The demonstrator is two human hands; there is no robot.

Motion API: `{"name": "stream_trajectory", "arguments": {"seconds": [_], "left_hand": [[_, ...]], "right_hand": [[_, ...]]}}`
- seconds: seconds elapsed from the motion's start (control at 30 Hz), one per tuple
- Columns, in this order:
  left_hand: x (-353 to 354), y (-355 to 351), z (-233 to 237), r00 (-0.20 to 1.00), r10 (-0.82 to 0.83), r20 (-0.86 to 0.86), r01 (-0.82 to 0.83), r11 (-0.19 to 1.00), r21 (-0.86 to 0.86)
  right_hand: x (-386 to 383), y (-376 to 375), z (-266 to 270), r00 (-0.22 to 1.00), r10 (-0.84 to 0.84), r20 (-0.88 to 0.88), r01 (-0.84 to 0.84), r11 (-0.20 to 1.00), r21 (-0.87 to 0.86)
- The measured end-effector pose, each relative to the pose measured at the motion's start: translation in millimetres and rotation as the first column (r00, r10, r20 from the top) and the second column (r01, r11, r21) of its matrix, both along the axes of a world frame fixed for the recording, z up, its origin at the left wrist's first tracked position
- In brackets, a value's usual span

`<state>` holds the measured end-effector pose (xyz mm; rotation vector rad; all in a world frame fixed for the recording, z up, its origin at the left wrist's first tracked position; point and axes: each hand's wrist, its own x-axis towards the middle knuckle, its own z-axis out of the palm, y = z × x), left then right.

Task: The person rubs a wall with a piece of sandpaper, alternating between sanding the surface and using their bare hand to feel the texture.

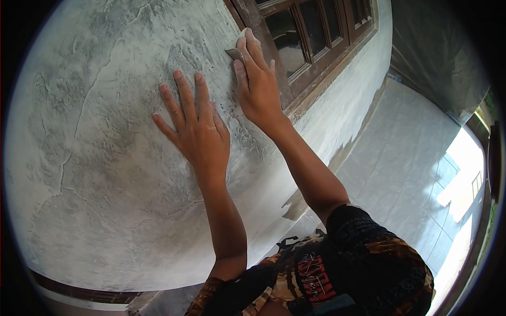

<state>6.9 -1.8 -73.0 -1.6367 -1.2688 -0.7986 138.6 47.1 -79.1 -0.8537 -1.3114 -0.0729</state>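
A person's right hand (258,84) presses a small pad (235,48) to the rough plaster wall (105,168), fingers closed over it, just beside the wooden window frame (252,18). The left hand (195,131) lies flat on the wall, fingers spread, empty. A stray stroke could carry the pad onto the frame and scuff it.

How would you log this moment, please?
left hand: flat on wall | right hand: presses pad to wall | window frame: adjacent
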Motion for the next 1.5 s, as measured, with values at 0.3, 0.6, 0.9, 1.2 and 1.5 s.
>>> {"name": "stream_trajectory", "arguments": {"seconds": [0.3, 0.6, 0.9, 1.2, 1.5], "left_hand": [[0.6, -0.5, 0.0, 1.0, -0.014, 0.01, 0.014, 1.0, -0.002], [0.3, -0.3, -1.2, 1.0, -0.024, 0.019, 0.024, 1.0, 0.003], [-1.6, -1.2, -0.9, 1.0, -0.008, 0.0, 0.008, 1.0, -0.016], [-3.4, 4.4, -3.1, 0.999, 0.033, -0.019, -0.033, 0.999, 0.015], [-0.2, 1.7, -1.4, 0.999, 0.034, 0.006, -0.034, 0.999, 0.01]], "right_hand": [[-11.2, -7.9, -15.5, 1.0, -0.008, 0.029, 0.01, 0.997, -0.08], [-6.2, -6.0, -16.6, 0.999, 0.023, -0.026, -0.024, 0.999, -0.044], [-8.7, -6.1, -14.9, 1.0, -0.018, 0.014, 0.019, 1.0, -0.014], [-21.5, -15.2, -38.7, 0.997, -0.028, 0.072, 0.03, 0.999, -0.033], [-23.0, -19.6, -53.1, 0.991, 0.009, 0.132, -0.003, 0.999, -0.043]]}}
